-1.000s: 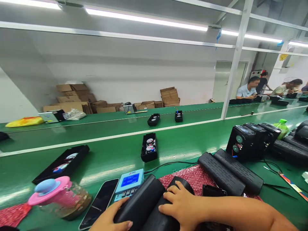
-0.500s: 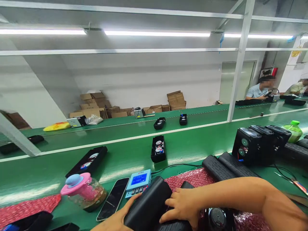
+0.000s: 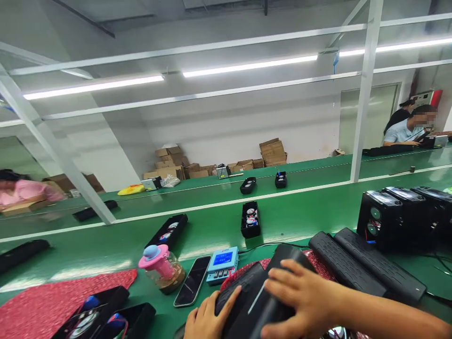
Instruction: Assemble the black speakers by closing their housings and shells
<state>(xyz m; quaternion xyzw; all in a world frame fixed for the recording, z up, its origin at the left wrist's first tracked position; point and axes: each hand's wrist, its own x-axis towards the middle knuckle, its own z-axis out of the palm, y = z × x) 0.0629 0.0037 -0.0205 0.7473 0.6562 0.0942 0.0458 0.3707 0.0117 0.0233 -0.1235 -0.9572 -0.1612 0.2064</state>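
Observation:
A black speaker housing, part textured and part smooth, lies low in the middle of the head view, between my hands. My left hand grips its near left side, thumb along the upper face. Over the right side curls my right hand, its fingers on the smooth rounded part, which is blurred. How the two black parts join is hidden. Under them is red bubble wrap. A blue meter with a screen stands just beyond my left hand, next to a phone.
A pink-lidded jar stands left of the phone. Open black housings with wired speakers sit on the green bench. Textured black covers and upright speaker units are at right. A metal post rises behind; people sit farther off.
My view has swung left and tilted. The black housing has turned, showing a textured face, and my right hand has moved from beside it to over its right part.

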